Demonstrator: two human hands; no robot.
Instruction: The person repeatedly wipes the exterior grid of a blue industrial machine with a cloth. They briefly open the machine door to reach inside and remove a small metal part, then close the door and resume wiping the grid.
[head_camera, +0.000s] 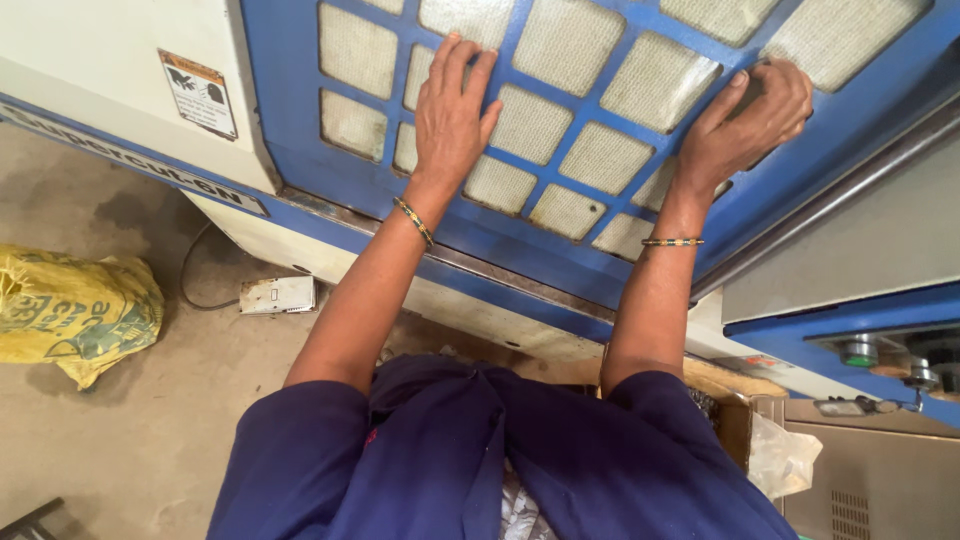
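A blue grille panel (560, 265) with square openings backed by dusty white filter mesh covers the side of a cream and blue machine. My left hand (452, 112) lies flat on the grille with fingers spread, touching the bars and mesh. My right hand (750, 120) curls its fingers over a blue bar near the grille's upper right corner. Both wrists wear thin bangles. My dark blue sleeves fill the lower middle of the view.
A yellow sack (70, 312) lies on the concrete floor at left. A small grey pedal switch (277, 294) with a cable sits by the machine base. At right are a control panel with a green button (858, 352), a cardboard box (730, 395) and a plastic bag (782, 458).
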